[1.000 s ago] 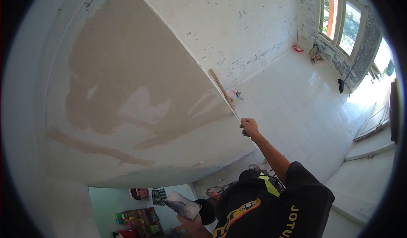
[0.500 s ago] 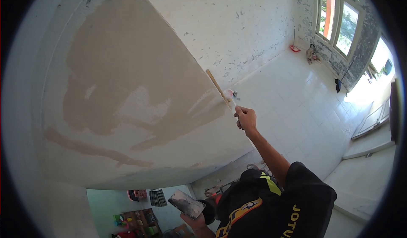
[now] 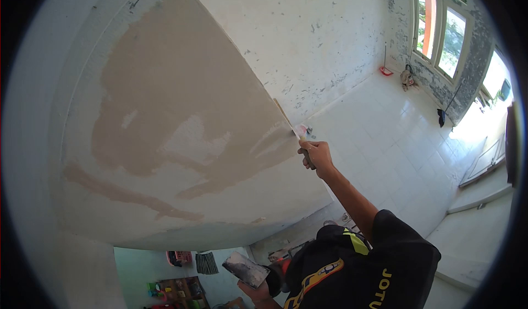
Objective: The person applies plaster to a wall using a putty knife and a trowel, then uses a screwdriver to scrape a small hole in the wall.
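Observation:
My right hand [image 3: 318,156] is closed around the handle of a putty knife [image 3: 308,158], arm stretched forward. Its blade is at the outer edge of the near wall [image 3: 253,199], pointing up and away from me; whether it touches is hard to tell. Just beyond it, a thin tan strip [image 3: 281,110] shows along that edge; I cannot make out what it is. Damp-looking brown filler [image 3: 165,78] covers much of the wall in uneven patches. Low down, my left hand [image 3: 254,293] holds a flat rectangular plate [image 3: 245,269] smeared with grey and white, tilted; its fingers are partly hidden.
White floor tiles [image 3: 379,138] stretch to the right. Against the far wall are a red dustpan [image 3: 386,71] and a hanging cloth [image 3: 407,78]. Windows [image 3: 440,28] are at upper right. Below the wall's lower edge I see a shelf [image 3: 181,291] with assorted items and a pink basket [image 3: 183,256].
The putty knife has turned in my right hand, so its handle now shows below the fist. Less of the tan strip is visible. My left hand still holds the plate; the view has shifted slightly.

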`<state>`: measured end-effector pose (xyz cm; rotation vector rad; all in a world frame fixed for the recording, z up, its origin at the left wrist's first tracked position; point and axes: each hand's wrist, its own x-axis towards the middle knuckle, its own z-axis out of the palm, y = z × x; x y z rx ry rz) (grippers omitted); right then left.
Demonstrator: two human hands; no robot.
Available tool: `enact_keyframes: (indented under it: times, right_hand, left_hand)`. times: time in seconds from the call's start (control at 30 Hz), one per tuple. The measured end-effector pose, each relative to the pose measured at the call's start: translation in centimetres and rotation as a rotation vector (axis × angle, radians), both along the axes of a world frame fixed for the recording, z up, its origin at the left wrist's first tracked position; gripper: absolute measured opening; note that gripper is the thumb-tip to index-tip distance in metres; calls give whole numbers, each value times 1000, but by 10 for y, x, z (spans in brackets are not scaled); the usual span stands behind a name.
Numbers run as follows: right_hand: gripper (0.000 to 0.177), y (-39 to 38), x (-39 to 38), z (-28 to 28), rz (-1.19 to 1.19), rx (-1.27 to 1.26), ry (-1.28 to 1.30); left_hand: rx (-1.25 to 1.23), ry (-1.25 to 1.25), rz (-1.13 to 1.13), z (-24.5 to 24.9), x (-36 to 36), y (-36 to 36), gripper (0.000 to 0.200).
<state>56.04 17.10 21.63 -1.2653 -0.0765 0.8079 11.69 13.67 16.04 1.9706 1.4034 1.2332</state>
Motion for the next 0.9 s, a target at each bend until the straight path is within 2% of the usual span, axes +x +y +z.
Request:
enact_keyframes:
  times: [0.07,0.13,0.17,0.2,0.27,0.3,0.33,0.37,0.43,0.47,0.53,0.57,0.63,0.67,0.7,0.73,0.77,0.83,0.87,0.9]
  right_hand:
    - [37,-10,4,26,-26,95,-63]
    - [36,-16,10,39,-47,190,-131]
    - [34,-19,14,41,-109,218,-117]
    - [33,-24,18,42,-171,244,-100]
    - [37,-27,22,25,-139,183,-69]
    - [44,-25,24,11,-111,121,-32]
    - [40,-21,22,-8,-85,51,-26]
    - [40,-16,18,-25,-87,52,-25]
    - [36,-8,10,-49,5,-66,18]
    - [36,-5,8,-57,4,-62,16]
    - [32,1,7,-57,19,-36,67]
    - [32,5,9,-57,22,-29,63]
    - [30,3,9,-41,27,14,64]
    - [30,3,10,-33,30,15,62]
    - [29,3,11,-23,22,51,67]
    - [28,2,11,-12,13,85,70]
    - [28,1,12,0,15,82,68]
    - [28,-1,13,29,41,142,57]
    - [28,-3,15,41,43,137,49]
    - [28,-2,17,54,59,180,47]
  left_hand:
    - [31,-55,64,-2,9,-3,31]
    - [-137,-379,225,-14,13,1,31]
    - [-136,-388,226,-18,12,1,31]
    - [-155,-313,209,-16,11,1,35]
    - [-175,-242,191,-9,8,-1,38]
    - [-116,-132,54,1,7,-2,41]
    - [-57,-18,-83,6,6,-2,44]
    - [-56,-17,-85,6,6,-3,44]
    - [7,-49,-64,4,9,-5,25]
    - [11,-50,-64,-2,5,-5,25]
    - [-73,-32,-29,-10,0,-3,45]
    - [-66,-35,-27,-16,-1,-3,45]
    - [-114,-125,77,-8,4,-8,24]
    - [-112,-126,80,-17,1,-6,24]
    - [-144,-149,120,-33,-7,-2,34]
    - [-177,-172,160,-33,-6,-3,43]
    - [-181,-175,162,-30,-9,-4,43]
    - [-175,-76,-83,7,2,-10,25]
    - [-179,-84,-81,2,4,-15,25]
    - [-50,-117,-59,-6,9,-18,26]
